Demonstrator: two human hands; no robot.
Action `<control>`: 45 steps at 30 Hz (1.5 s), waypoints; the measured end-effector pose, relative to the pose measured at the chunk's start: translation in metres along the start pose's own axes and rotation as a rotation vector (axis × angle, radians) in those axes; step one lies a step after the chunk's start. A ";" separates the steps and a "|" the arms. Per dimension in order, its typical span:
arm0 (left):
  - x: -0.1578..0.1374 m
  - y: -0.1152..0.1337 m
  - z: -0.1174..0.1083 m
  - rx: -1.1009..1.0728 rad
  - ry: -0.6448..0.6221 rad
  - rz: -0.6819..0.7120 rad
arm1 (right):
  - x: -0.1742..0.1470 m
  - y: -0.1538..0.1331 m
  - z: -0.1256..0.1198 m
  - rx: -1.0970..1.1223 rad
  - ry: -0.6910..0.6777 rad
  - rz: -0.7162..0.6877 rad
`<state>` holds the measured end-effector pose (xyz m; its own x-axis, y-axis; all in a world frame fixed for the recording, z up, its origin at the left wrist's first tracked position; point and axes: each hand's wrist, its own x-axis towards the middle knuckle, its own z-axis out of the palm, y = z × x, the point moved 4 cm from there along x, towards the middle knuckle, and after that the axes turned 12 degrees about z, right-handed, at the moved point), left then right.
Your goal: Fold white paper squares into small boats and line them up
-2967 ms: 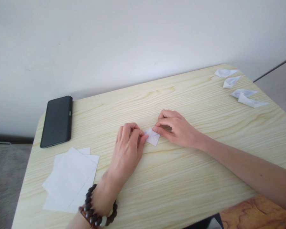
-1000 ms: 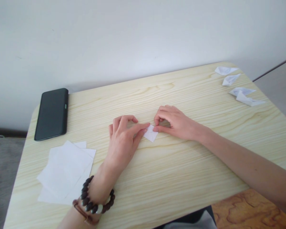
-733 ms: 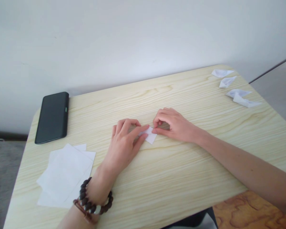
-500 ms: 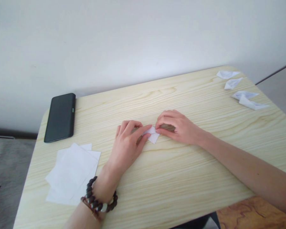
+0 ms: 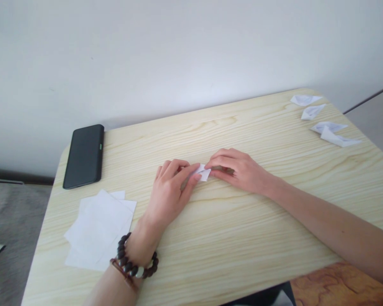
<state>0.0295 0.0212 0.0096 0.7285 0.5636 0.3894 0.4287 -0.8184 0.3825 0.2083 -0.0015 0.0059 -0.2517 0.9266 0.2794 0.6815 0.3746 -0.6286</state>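
Note:
Between my two hands, near the middle of the table, is a small piece of folded white paper (image 5: 205, 174). My left hand (image 5: 172, 185), with a beaded bracelet (image 5: 127, 267) at its wrist, pinches the paper's left part between thumb and forefinger. From the other side, my right hand (image 5: 234, 168) grips the right edge with its fingertips. The fingers cover both ends of the paper, so only its middle shows.
Loose white sheets (image 5: 98, 225) lie overlapping at the left, below a black phone-like device (image 5: 84, 156). Several folded paper shapes (image 5: 328, 126) rest along the far right edge of the wooden table (image 5: 242, 238). A white wall (image 5: 178, 55) stands behind it.
The paper's lower flap, which pointed down toward me, now looks shorter and the piece narrower. My right fingertips have shifted slightly left along it. My left hand keeps its pinch.

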 end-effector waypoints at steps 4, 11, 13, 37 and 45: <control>0.000 0.002 0.001 -0.026 -0.031 0.060 | -0.001 0.001 -0.002 0.019 0.053 0.004; -0.002 0.000 0.001 0.018 0.108 0.098 | -0.001 -0.006 -0.003 -0.105 0.083 -0.102; -0.001 0.002 -0.001 0.011 0.125 0.085 | -0.001 -0.009 -0.003 -0.139 0.086 -0.124; 0.003 0.002 -0.003 -0.223 0.035 -0.132 | 0.004 -0.001 -0.003 0.247 -0.008 0.247; 0.001 -0.004 -0.002 -0.164 0.099 -0.091 | 0.006 0.000 -0.001 0.129 -0.026 0.160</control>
<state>0.0281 0.0251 0.0102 0.6313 0.6490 0.4246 0.3916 -0.7393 0.5478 0.2073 0.0035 0.0084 -0.1661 0.9744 0.1513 0.6206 0.2225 -0.7519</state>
